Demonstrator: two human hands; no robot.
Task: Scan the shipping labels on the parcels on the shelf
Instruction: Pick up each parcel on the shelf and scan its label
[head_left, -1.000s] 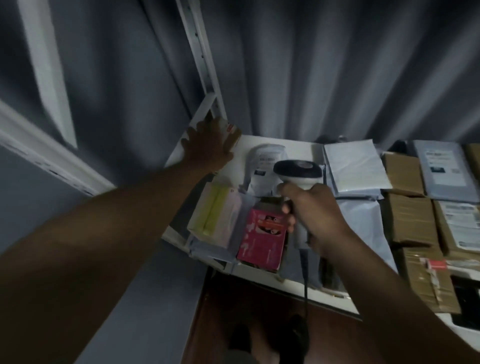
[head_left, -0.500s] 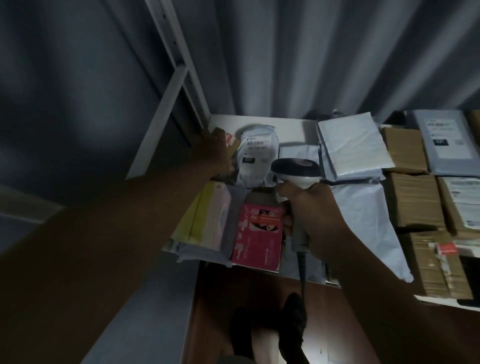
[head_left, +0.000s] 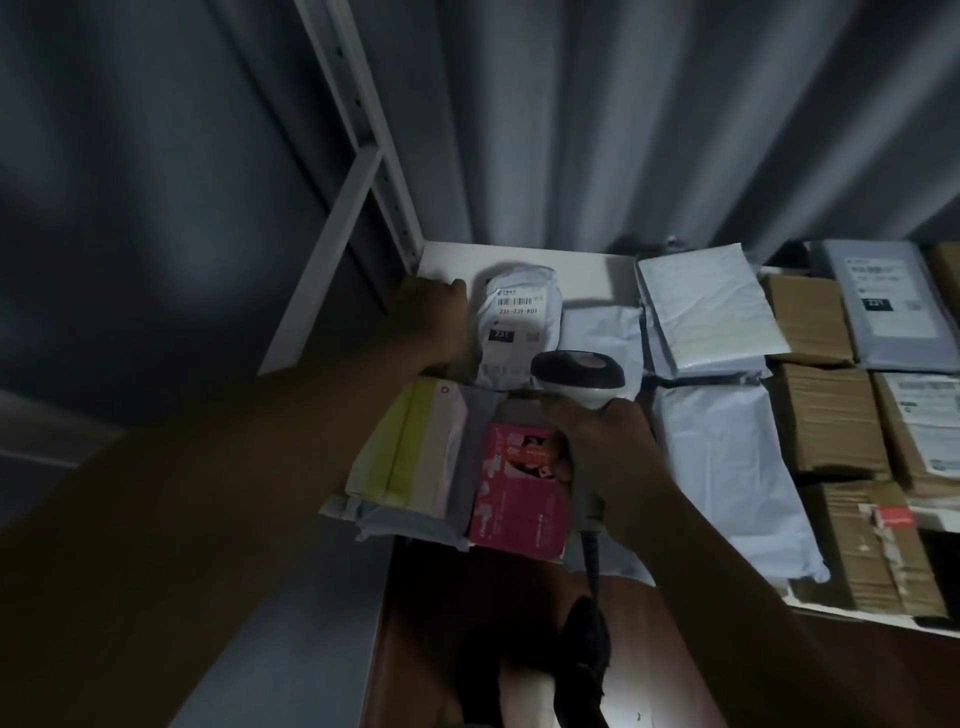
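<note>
I note right hand (head_left: 605, 447) grip curled round scanner (head_left: 579, 382), just below labelled white parcel (head_left: 521, 325) at shelf (head_left: 519, 254) back-left. Left hand (head_left: 434, 319) beside parcel's left edge, grip unclear. Pink box (head_left: 519, 493) below parcel.

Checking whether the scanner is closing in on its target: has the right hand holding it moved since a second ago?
Cannot tell; the camera moved. The right hand keeps the scanner just before the labelled white parcel.

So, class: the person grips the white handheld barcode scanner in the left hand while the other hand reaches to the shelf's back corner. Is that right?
Not quite. The head view shows the right hand gripping the white handheld barcode scanner; the left hand reaches to the white shelf's back corner.
</note>
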